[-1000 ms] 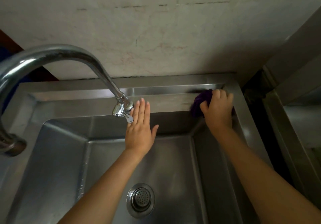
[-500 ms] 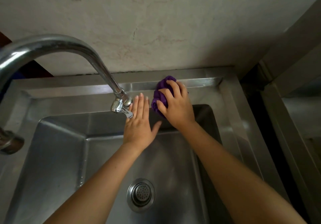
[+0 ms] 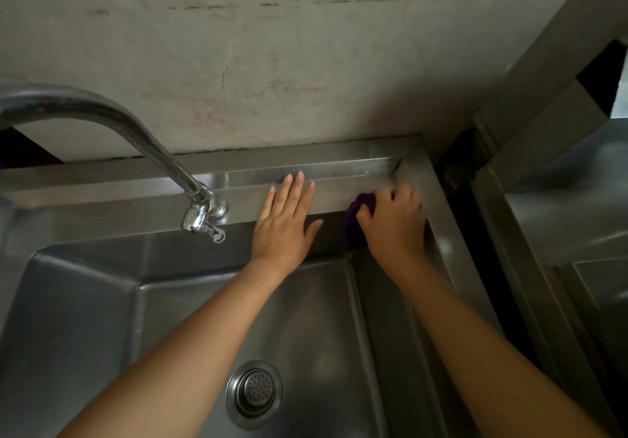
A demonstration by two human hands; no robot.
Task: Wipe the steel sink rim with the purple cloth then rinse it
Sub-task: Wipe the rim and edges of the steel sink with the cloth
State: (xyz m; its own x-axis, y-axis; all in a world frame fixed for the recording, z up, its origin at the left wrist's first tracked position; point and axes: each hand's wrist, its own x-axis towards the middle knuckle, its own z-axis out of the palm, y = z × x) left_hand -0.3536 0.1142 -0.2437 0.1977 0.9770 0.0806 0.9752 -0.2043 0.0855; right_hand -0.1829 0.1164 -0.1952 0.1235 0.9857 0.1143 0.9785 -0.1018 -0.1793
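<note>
The steel sink rim runs along the back wall and turns down the right side. My right hand presses the bunched purple cloth onto the rim's back right corner; most of the cloth is hidden under the palm. My left hand lies flat with fingers spread on the back ledge, just left of the cloth, holding nothing.
A curved chrome faucet arches in from the left, its spout ending just left of my left hand; no water runs. The drain strainer sits in the basin floor. A dark gap and a second steel unit lie to the right.
My right hand slid the cloth from the middle of the back rim out to the right corner. My left hand shifted a little right, away from the spout.
</note>
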